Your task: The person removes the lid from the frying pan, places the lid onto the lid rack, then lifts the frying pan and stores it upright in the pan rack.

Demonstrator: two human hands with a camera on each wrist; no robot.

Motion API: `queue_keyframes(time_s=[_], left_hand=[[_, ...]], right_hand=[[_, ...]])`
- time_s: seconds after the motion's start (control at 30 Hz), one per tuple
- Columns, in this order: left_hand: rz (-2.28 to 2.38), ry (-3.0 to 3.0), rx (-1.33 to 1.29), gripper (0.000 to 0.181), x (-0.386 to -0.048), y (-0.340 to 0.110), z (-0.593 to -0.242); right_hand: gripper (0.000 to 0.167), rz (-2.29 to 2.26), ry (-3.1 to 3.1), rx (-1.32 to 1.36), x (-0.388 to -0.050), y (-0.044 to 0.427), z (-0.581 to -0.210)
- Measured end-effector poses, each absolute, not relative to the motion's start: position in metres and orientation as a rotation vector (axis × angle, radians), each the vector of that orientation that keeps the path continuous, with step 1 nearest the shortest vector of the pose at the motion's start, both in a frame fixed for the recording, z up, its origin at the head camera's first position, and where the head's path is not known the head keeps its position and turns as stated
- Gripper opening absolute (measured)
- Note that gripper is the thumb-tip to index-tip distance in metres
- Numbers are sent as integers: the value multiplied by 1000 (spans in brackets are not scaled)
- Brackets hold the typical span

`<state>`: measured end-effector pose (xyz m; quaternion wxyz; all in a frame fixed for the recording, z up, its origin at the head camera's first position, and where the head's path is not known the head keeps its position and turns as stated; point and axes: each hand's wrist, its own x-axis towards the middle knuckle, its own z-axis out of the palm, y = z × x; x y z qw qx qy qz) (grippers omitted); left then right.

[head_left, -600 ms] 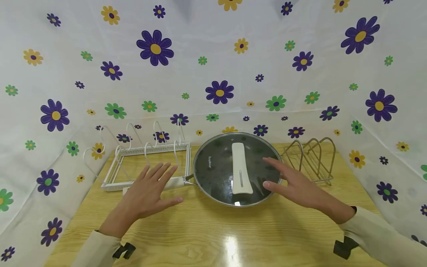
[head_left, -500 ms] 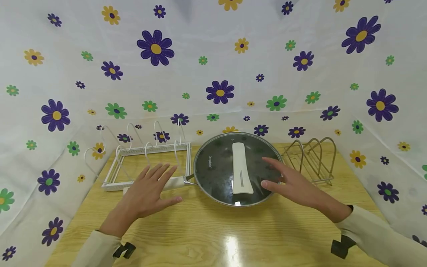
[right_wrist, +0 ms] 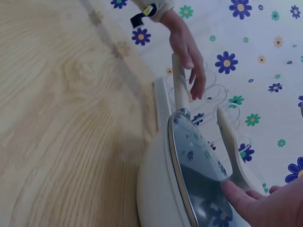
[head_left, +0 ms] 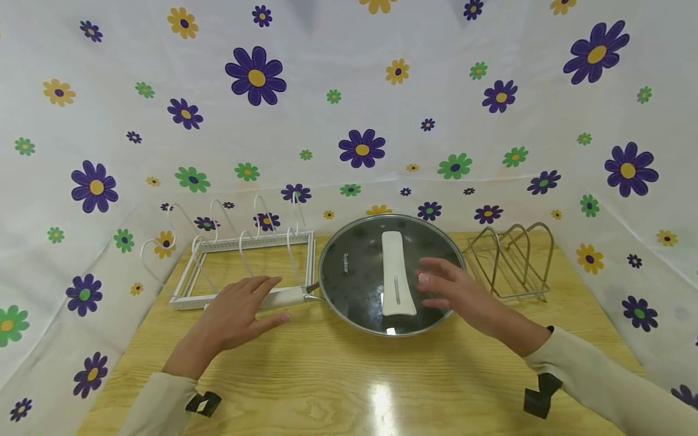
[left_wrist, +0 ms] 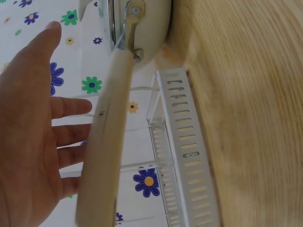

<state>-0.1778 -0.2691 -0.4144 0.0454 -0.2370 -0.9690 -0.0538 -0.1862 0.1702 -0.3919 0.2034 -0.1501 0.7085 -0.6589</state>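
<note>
- Pan (right_wrist: 154, 189) is sitting on the wood-grain counter (head_left: 327, 381), between a white rack (left_wrist: 187, 137) on the left and a brownish wire rack (head_left: 497, 260) on the right.
- Body is showing cream, sides curving down and in.
- Glass lid (head_left: 360, 266) is covering it: dark, see-through, shiny, wearing a metal rim, a small vent hole near the far edge and pale "Royalstar" lettering on its left side.
- Lid handle (head_left: 398, 272) is standing off-white on top, flaring at the near end, a slim slot running along it.
- Pan handle (left_wrist: 106, 137), cream and long, is pointing left past the white rack's near edge; a silver bracket (left_wrist: 135, 12) is joining it to the body.
- Left hand (head_left: 234, 312) is hovering at the pan handle, grip spread, thumb standing away from the fingers; I'm not able to tell whether any finger is touching.
- Right hand (head_left: 466, 297) is hanging over the lid's right part, grip loose and half bent, pinching nothing, just beside the lid handle; contact with the glass I'm not able to tell.
- Pale sleeves (head_left: 594, 375) are covering both arms; flowered white cloth (head_left: 349, 72) is hanging behind.
</note>
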Motion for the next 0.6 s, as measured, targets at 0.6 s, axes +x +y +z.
queue_keyframes(time_s=[0.6], left_hand=[[-230, -3013, -624, 61, -189, -279, -432]], right_hand=[[66, -1980, 1751, -209, -191, 143, -402]])
